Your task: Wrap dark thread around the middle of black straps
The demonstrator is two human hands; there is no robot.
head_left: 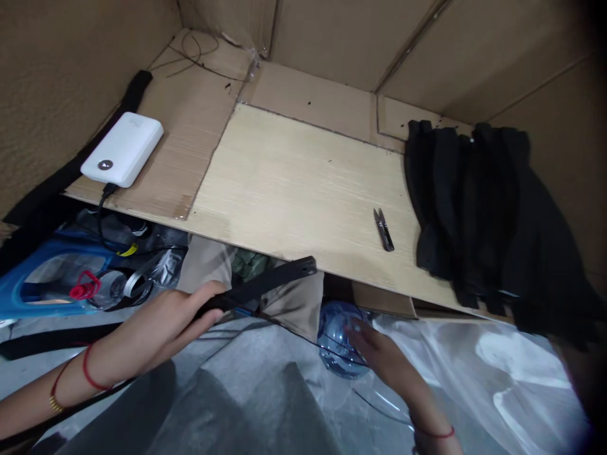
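My left hand (pixel 190 313) is closed around a black fabric strap (pixel 272 281), pinched between thumb and fingers. The strap's free end points right, over the near edge of the board, and shows small marks near its tip. My right hand (pixel 372 347) hovers below the board edge, slightly blurred, its fingers stretched out with nothing visible in them. Behind it on the floor stands a clear blue water jug (pixel 334 325). Thread snips (pixel 384 229) lie on the pale wooden board (pixel 294 183). A pile of black fabric strips (pixel 474 208) hangs over the board's right side.
Cardboard walls (pixel 332 44) enclose the board at the back and sides. A white power bank (pixel 124 148) with a plugged-in black cable (pixel 100 215) sits at the left. Below are a blue plastic container (pixel 42 249), a red-capped bottle (pixel 107 287) and white plastic sheeting (pixel 474 360).
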